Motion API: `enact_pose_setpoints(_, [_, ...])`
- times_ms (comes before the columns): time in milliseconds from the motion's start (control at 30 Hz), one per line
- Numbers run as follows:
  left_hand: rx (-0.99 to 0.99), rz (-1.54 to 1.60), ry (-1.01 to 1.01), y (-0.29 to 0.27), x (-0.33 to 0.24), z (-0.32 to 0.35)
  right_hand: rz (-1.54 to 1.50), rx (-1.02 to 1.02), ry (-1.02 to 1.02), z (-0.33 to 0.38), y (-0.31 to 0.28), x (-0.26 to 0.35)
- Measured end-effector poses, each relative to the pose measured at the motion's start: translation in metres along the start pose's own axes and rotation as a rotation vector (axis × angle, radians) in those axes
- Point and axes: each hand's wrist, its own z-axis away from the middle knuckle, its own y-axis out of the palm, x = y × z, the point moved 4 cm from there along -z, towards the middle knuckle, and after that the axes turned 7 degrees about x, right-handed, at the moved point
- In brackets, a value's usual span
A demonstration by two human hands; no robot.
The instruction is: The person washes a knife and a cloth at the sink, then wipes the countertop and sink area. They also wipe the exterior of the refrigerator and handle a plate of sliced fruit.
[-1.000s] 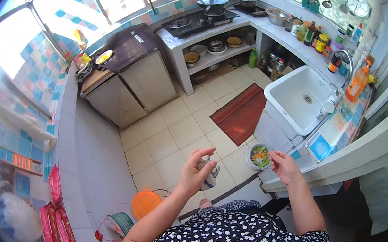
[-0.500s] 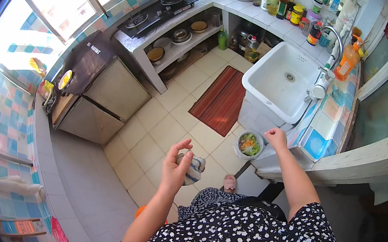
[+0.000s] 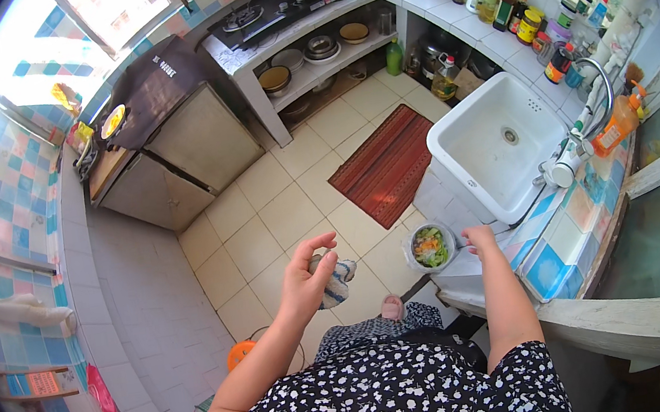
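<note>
My left hand (image 3: pixel 308 280) is held out over the floor, with a crumpled white-and-blue striped cloth (image 3: pixel 337 283) in its grip; the index finger and thumb are apart above it. To the right, my right hand (image 3: pixel 481 241) has its fingers curled in, and what they hold, if anything, is too small to make out. Beside that hand, below the sink's near corner, is a round, pale container (image 3: pixel 410 259) lined with clear plastic. Green and orange vegetable scraps (image 3: pixel 431 248) lie in it.
The white sink (image 3: pixel 467 142) with its curved tap (image 3: pixel 608 90) is at the right. A red striped mat (image 3: pixel 382 167) lies on the tiled floor. Bottles and jars line the counter behind. Ahead stands a stove (image 3: pixel 279 8); a dark-topped cabinet (image 3: pixel 157 95) is at the left. An orange object (image 3: pixel 240 354) sits near my left forearm.
My view has shifted, so the sink and mat appear farther right. My right hand's curled fingers have loosened a little. The cloth is still in my left hand.
</note>
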Motion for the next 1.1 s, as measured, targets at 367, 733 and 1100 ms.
enact_pose_setpoints(367, [0.047,0.625,-0.045,0.016,0.012,-0.041,-0.333,1.197,-0.335,0.155,0.132,0.105])
enact_pose_setpoints(733, [-0.117,-0.287,0.095,-0.120,0.055,-0.009,-0.026,1.040,-0.619,0.213,0.232,0.204])
enact_pose_setpoints(1100, [-0.550,-0.143,-0.065,-0.377,0.101,0.025,0.172,1.081,-0.939,0.319,0.480,0.306])
